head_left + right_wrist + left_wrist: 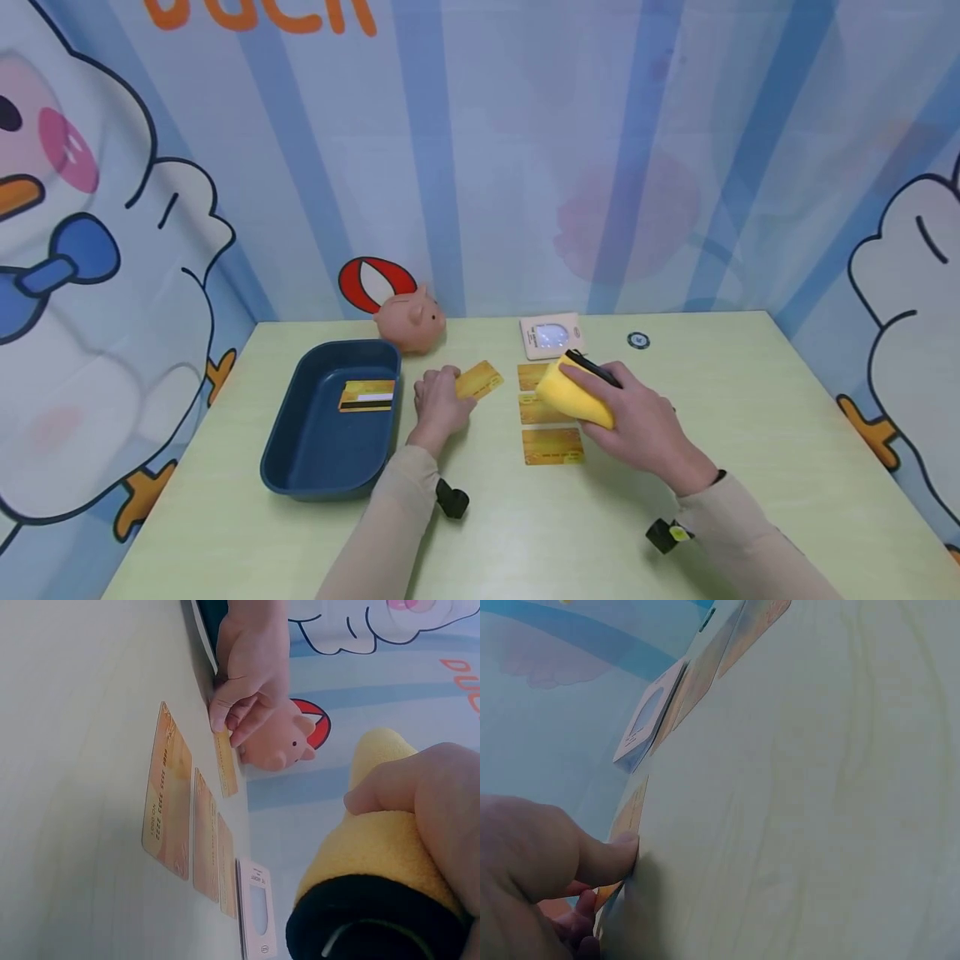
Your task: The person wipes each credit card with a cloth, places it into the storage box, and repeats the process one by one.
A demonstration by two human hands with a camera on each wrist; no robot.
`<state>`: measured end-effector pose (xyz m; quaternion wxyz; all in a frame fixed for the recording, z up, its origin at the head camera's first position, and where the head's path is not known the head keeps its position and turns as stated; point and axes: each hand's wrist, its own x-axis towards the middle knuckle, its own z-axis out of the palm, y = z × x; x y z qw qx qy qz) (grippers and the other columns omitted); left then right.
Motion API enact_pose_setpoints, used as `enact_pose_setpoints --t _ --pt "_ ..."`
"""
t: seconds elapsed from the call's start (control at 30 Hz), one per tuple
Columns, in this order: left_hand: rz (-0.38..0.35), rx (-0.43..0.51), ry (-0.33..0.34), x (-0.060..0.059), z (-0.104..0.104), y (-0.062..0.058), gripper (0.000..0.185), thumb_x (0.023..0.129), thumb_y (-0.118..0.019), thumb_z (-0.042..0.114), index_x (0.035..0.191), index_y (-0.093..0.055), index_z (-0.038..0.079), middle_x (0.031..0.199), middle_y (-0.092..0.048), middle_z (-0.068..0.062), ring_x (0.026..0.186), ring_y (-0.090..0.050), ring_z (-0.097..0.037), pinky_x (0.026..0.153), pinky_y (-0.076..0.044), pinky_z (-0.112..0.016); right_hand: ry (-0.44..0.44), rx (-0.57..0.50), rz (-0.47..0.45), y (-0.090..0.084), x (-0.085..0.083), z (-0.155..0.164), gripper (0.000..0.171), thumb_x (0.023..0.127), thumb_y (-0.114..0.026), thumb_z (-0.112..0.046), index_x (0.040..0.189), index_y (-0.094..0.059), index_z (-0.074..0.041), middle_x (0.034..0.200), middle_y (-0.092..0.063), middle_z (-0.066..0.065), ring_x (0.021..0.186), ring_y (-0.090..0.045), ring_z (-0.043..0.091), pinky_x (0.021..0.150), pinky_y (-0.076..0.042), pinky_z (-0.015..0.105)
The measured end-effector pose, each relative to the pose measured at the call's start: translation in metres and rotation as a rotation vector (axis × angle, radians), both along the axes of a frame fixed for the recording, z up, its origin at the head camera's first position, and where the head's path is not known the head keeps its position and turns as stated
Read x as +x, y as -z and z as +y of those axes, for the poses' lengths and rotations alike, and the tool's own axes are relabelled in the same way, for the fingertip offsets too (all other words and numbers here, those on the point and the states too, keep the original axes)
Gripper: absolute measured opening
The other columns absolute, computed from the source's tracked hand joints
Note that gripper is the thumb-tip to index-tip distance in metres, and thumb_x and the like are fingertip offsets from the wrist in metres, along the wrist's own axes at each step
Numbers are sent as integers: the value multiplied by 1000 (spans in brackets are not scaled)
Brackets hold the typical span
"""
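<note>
My left hand (438, 407) pinches a gold bank card (480, 381) just above or at the table, right of a blue bin (322, 458). In the left wrist view its thumb (615, 855) presses on the card's face. My right hand (637, 421) grips a soft yellow fuzzy object (572, 397) with a black end; its exact kind is unclear. Below and beside it, several gold bank cards lie in a column, the nearest card (553, 447) fully visible and the other two partly covered in the head view. Another bank card (366, 388) lies in the bin, striped side up.
A pink piggy bank (411, 323) stands behind the bin at the table's back edge. A pale card-like case with an oval window (551, 336) lies behind the column, and a dark round chip (638, 340) to its right. A printed curtain (510, 167) hangs behind the table.
</note>
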<state>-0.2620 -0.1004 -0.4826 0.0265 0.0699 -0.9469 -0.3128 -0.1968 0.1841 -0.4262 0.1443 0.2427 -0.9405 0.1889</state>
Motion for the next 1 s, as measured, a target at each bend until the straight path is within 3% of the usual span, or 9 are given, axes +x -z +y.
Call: enact_pose_setpoints --t 0.33,0.6,0.87,1.0 --pt "34 -21 -52 6 5 -1 50 86 -78 21 133 -61 16 126 -55 -21 112 -47 -39 93 -42 -49 -5 0 0 1 1 -2 75 84 -75 -25 149 -44 -45 122 -56 12 79 -58 20 51 -45 30" --pt "47 -33 -13 9 4 0 50 89 -73 19 137 -60 21 123 -65 -16 106 -55 -40 89 -45 -52 -5 5 7 0 2 -1 73 85 -75 -27 149 -44 -44 122 -56 13 79 -57 20 51 -45 29" --pt "116 217 53 10 -6 0 52 86 -68 2 138 -59 6 131 -62 -19 118 -56 -35 104 -44 -50 1 6 6 -1 2 1 73 85 -74 -26 149 -44 -43 122 -56 13 77 -56 20 51 -44 29" --pt "119 293 63 13 -5 -6 53 86 -69 1 138 -58 6 125 -64 -18 108 -61 -29 95 -50 -43 -4 4 6 -3 2 1 73 85 -73 -25 150 -44 -43 123 -55 12 79 -56 20 53 -45 30"
